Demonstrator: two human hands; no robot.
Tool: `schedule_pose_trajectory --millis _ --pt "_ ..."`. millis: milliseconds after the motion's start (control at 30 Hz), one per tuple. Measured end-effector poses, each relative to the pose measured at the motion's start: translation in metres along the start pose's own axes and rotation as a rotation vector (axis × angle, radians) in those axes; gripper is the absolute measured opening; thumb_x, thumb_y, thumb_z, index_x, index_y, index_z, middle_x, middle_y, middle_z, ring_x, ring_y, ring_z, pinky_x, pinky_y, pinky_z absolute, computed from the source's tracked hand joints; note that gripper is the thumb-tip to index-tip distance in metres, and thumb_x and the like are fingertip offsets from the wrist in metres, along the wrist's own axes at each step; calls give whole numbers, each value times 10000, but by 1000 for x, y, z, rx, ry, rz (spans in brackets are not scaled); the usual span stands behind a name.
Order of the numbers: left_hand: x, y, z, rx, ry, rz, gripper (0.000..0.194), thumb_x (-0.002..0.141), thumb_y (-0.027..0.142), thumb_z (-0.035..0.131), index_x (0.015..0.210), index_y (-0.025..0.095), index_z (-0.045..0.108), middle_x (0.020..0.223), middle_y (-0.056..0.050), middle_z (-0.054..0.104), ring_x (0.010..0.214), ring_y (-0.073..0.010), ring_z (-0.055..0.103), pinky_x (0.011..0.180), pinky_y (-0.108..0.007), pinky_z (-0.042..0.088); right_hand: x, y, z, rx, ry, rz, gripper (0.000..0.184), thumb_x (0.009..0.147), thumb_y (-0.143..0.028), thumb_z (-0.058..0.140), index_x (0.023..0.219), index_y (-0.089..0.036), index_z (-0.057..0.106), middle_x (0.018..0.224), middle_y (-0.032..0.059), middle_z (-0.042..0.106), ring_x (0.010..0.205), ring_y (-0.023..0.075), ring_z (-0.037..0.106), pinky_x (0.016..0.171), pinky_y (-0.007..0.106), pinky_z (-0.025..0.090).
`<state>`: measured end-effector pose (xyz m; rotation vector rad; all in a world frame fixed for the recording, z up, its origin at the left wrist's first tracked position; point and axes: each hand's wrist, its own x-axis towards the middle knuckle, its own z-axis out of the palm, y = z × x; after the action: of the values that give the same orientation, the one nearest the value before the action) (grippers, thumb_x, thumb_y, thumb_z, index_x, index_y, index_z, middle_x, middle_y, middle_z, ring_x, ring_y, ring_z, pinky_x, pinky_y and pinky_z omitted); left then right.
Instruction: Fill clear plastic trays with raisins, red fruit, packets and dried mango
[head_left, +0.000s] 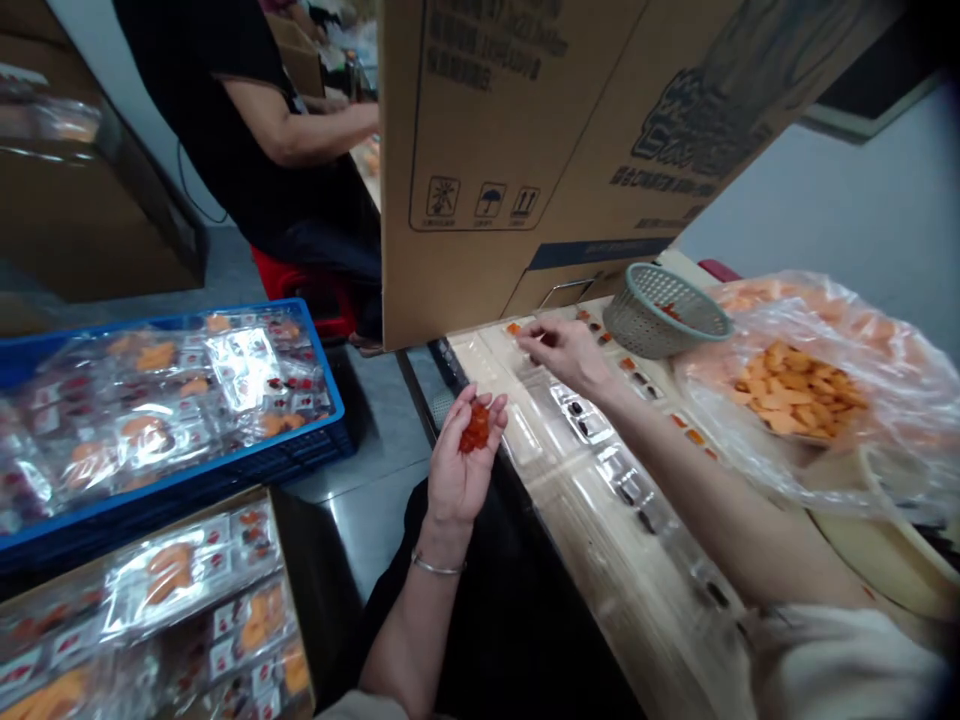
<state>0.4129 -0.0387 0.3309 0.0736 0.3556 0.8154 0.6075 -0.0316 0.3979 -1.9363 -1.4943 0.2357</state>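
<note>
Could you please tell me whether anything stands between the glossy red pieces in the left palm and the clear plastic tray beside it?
Nothing visible does: the left hand cups the glossy red pieces right beside the clear plastic tray.

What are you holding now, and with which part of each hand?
The left hand cradles a heap of small red-orange pieces on its palm; the right hand pinches one small dark piece between its fingertips.
</note>
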Motion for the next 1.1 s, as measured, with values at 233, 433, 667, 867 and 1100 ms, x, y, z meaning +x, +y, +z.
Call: schedule_pose_trajectory --millis 233,433,667,867,1100 --pt "-5 -2 2 -31 28 5 286 963 218 466 1138 136 678 1098 -89 722 1059 -149 663 998 -277 479 -96 -54 29 -28 -154 -437 268 950 -160 501 1179 -204 633 1142 118 635 1110 230 585 973 417 499" --pt "-17 -6 13 -107 80 -89 314 969 176 426 1147 119 678 1072 -116 730 1071 -189 671 995 -322 500 -109 -51 31 86 -66 -355 147 932 -181 559 1036 -231 651 1015 70 685 982 214 630 935 398 514" --pt "-19 -13 16 -161 104 -104 289 975 150 423 1032 128 706 948 -82 743 924 -152 709 892 -293 563 -111 -48 25 511 -32 36 184 817 -340 700 953 -219 674 889 29 691 723 154 637 669 279 531" --pt "-15 -11 11 -205 64 -129 279 962 138 427 1028 98 696 1092 -145 710 1206 -280 605 974 -409 547 -50 0 6 425 223 189 245 750 -364 707 868 -190 581 677 -16 619 575 134 572 588 252 479" --pt "-15 -7 12 -209 70 -149 301 958 125 425 1140 112 664 1125 -151 702 1260 -291 560 988 -408 546 27 75 19 -50 385 391 135 724 -239 664 775 -191 548 741 -3 625 683 149 570 669 248 442"
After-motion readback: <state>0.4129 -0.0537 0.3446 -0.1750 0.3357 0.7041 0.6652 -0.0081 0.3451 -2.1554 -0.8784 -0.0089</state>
